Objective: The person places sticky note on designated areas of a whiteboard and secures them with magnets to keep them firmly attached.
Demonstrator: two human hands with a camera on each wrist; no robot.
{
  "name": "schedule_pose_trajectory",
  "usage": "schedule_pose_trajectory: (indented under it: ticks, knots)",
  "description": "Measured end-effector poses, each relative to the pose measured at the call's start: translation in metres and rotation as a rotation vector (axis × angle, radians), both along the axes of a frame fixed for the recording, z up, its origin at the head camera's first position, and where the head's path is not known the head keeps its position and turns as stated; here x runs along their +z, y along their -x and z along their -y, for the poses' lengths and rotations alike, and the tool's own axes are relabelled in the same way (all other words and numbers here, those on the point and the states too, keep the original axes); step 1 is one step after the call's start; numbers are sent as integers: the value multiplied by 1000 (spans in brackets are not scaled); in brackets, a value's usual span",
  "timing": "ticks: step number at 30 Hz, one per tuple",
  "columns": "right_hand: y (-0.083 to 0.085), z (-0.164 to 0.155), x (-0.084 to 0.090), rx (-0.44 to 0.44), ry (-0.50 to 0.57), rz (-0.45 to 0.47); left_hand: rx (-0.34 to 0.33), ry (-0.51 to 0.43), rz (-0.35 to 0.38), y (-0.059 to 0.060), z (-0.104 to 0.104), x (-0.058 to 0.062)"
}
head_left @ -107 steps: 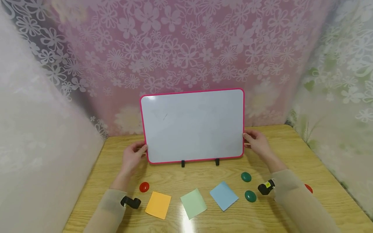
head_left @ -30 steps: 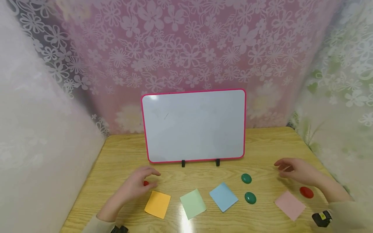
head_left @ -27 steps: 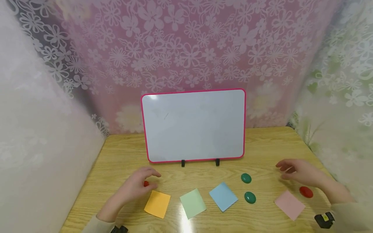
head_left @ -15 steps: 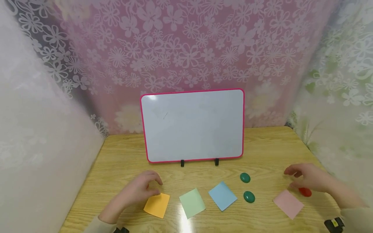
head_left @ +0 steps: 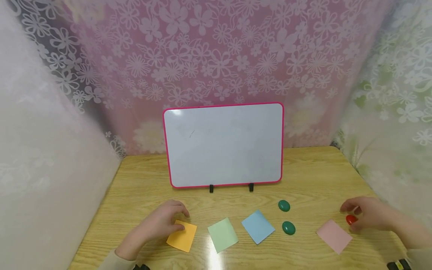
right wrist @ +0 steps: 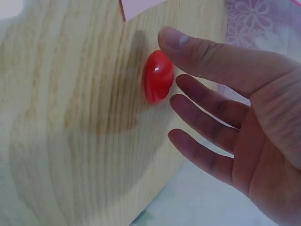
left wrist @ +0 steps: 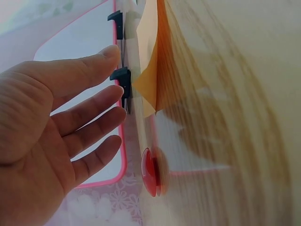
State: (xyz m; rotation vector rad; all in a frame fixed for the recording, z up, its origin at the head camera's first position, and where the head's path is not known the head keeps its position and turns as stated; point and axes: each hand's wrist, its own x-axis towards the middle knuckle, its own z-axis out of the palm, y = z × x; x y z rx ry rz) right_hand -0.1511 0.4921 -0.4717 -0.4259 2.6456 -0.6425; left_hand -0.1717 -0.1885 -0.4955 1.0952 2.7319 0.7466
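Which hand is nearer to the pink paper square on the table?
Right. The right hand hovers just beside the pink paper square, over a red magnet; the left hand is far across, at the orange note.

wooden table (head_left: 314, 172) | pink floral curtain (head_left: 216, 56) behind | pale floral drapes at sides

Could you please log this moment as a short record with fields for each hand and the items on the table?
left hand: open, over the orange note; a red magnet lies beside it
right hand: open, fingers around the other red magnet, grip not closed
whiteboard: upright on stand, blank
other notes: green note, blue note, pink note
green magnets: two, untouched
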Motion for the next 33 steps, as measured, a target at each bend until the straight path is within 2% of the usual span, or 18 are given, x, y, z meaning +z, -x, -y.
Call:
schedule_pose_trajectory:
  ticks: [16, 33]
  knots:
    - [-1, -5, -8, -5, 111, 100, 2, 55, 45, -1, 0, 2]
    - [1, -7, -11, -18, 16, 44, 26, 78, 65, 1, 3, -3]
